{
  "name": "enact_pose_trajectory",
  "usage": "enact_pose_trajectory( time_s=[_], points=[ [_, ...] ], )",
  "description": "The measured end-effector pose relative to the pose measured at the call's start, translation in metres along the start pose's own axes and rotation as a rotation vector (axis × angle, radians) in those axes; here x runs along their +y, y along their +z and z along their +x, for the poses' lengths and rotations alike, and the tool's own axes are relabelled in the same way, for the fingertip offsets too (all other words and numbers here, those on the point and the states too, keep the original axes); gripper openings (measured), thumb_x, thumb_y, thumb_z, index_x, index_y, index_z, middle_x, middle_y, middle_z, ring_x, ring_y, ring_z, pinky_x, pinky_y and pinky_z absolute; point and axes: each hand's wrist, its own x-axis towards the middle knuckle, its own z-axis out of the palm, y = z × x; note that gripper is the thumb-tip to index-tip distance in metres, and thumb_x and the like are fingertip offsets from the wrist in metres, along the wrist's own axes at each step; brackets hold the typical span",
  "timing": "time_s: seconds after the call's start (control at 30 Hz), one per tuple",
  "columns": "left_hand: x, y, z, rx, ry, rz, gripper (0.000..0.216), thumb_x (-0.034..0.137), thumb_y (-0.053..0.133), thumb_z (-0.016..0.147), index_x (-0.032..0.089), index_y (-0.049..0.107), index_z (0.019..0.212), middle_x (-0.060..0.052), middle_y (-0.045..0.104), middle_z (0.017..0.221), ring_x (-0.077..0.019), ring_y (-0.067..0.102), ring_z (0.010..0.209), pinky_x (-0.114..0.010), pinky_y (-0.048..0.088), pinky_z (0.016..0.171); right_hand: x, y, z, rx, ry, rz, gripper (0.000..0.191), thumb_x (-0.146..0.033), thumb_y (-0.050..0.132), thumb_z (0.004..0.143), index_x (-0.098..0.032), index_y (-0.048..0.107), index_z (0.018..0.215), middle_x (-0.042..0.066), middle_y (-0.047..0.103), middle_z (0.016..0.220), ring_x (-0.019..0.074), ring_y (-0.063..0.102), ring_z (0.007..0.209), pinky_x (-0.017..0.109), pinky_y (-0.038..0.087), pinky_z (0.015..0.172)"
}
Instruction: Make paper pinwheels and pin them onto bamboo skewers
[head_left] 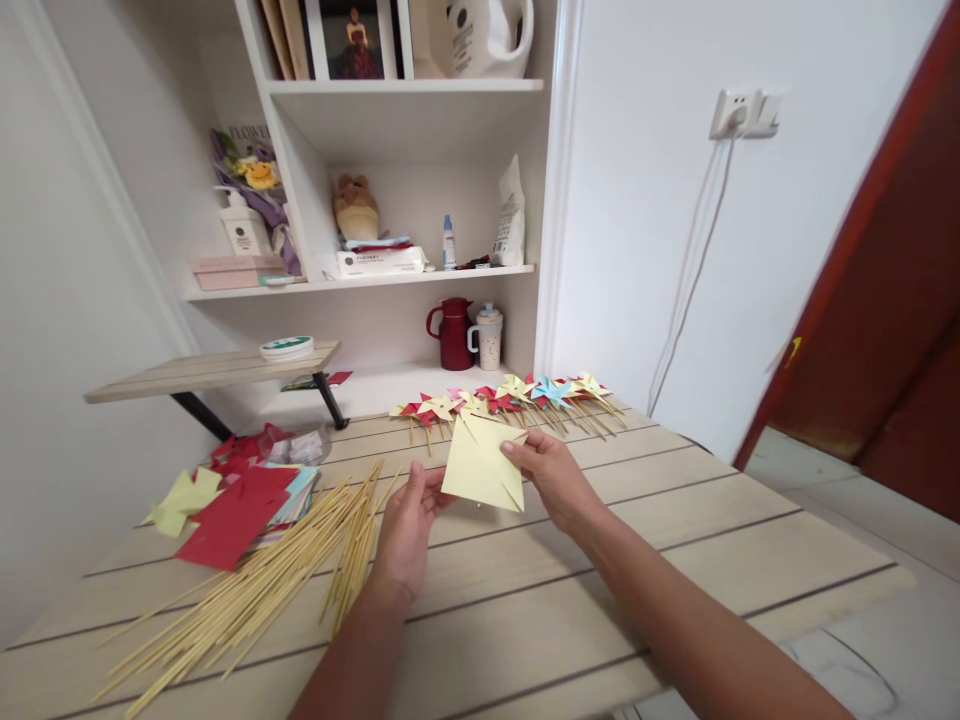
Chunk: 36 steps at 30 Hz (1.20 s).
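A pale yellow square of paper (481, 463), cut in from its corners, is held above the wooden table (675, 520) between both hands. My left hand (407, 530) pinches its lower left edge. My right hand (549, 475) grips its right side with thumb and fingers closed on the sheet. Behind the paper lies a row of finished paper pinwheels (510, 397) on sticks, in red, yellow, blue and pink.
A heap of bamboo skewers (277, 570) spreads to the left of my hands. Stacked coloured paper sheets (240, 505) lie at the far left. White shelves (390, 275) behind hold a red jug (452, 335), bottles and boxes. A low wooden stand (214, 368) sits at the left.
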Motion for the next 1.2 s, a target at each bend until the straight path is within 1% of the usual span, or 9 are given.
enact_pose_trajectory(
  time_s=[0.2,0.3,0.43,0.5,0.6,0.8,1.03,1.13,1.2],
  points=[
    [-0.0074,0.0008,-0.0017,-0.048,0.006,0.063,0.059,0.069,0.057,0.079,0.014,0.076,0.087,-0.009,0.074,0.081,-0.0162,0.062,0.069,-0.031,0.048,0.074,0.0033,-0.0019,0.0022,0.021,-0.041,-0.038,0.035,-0.048,0.081,0.064,-0.019,0.062,0.070,0.002,0.069,0.072,0.0179,0.059,0.066,0.029,0.044,0.060],
    [-0.0078,0.0007,-0.0013,-0.085,0.027,0.095,0.059,0.068,0.056,0.081,0.013,0.076,0.090,-0.010,0.074,0.086,-0.0157,0.060,0.069,-0.030,0.047,0.073,0.0037,-0.0017,0.0022,0.024,-0.066,-0.054,0.036,-0.047,0.082,0.063,-0.020,0.059,0.066,0.001,0.067,0.068,0.0167,0.057,0.065,0.029,0.043,0.061],
    [-0.0077,-0.0002,-0.0003,-0.137,0.025,0.117,0.043,0.053,0.068,0.079,0.014,0.076,0.094,-0.011,0.075,0.096,-0.0176,0.062,0.081,-0.029,0.049,0.076,0.0016,-0.0001,0.0002,0.000,-0.077,-0.084,0.035,-0.047,0.082,0.064,-0.019,0.062,0.070,0.001,0.068,0.071,0.0167,0.057,0.065,0.029,0.043,0.062],
    [-0.0084,-0.0003,-0.0006,-0.132,0.015,0.134,0.036,0.046,0.074,0.076,0.014,0.076,0.093,-0.010,0.075,0.095,-0.0181,0.064,0.083,-0.028,0.049,0.078,0.0007,0.0006,-0.0007,-0.018,-0.076,-0.100,0.034,-0.047,0.081,0.065,-0.019,0.064,0.073,0.001,0.068,0.072,0.0165,0.057,0.066,0.029,0.042,0.062],
    [-0.0091,0.0002,-0.0026,-0.109,-0.017,0.129,0.035,0.042,0.078,0.073,0.014,0.077,0.093,-0.009,0.076,0.090,-0.0192,0.067,0.081,-0.030,0.050,0.080,0.0000,0.0010,-0.0014,-0.041,-0.068,-0.125,0.034,-0.046,0.081,0.065,-0.019,0.062,0.068,-0.001,0.064,0.065,0.0144,0.054,0.061,0.027,0.039,0.059],
    [-0.0054,0.0024,-0.0061,-0.120,-0.052,0.109,0.034,0.041,0.077,0.074,0.015,0.077,0.096,-0.009,0.077,0.090,-0.0210,0.069,0.082,-0.030,0.050,0.079,-0.0020,0.0032,-0.0042,-0.121,-0.035,-0.147,0.031,-0.045,0.080,0.066,-0.019,0.065,0.075,0.000,0.066,0.068,0.0152,0.056,0.062,0.027,0.041,0.059],
    [-0.0058,0.0018,-0.0059,-0.087,-0.045,0.095,0.037,0.043,0.079,0.071,0.014,0.077,0.094,-0.010,0.077,0.087,-0.0235,0.069,0.082,-0.032,0.051,0.078,-0.0043,0.0052,-0.0071,-0.188,-0.017,-0.165,0.031,-0.045,0.079,0.066,-0.019,0.067,0.077,0.002,0.070,0.074,0.0177,0.060,0.067,0.030,0.044,0.064],
    [-0.0070,0.0012,-0.0055,-0.082,-0.047,0.097,0.036,0.043,0.078,0.072,0.014,0.076,0.093,-0.009,0.077,0.086,-0.0229,0.069,0.080,-0.032,0.050,0.079,-0.0017,0.0037,-0.0056,-0.178,-0.028,-0.196,0.031,-0.043,0.079,0.066,-0.019,0.070,0.081,0.002,0.069,0.077,0.0179,0.058,0.070,0.030,0.043,0.066],
    [-0.0081,0.0006,-0.0044,-0.074,-0.039,0.112,0.035,0.044,0.077,0.073,0.014,0.076,0.092,-0.008,0.076,0.084,-0.0218,0.068,0.079,-0.032,0.049,0.078,0.0006,0.0015,-0.0036,-0.102,-0.094,-0.232,0.028,-0.041,0.081,0.064,-0.019,0.071,0.078,0.002,0.066,0.078,0.0170,0.055,0.070,0.030,0.042,0.065]
  ],
)
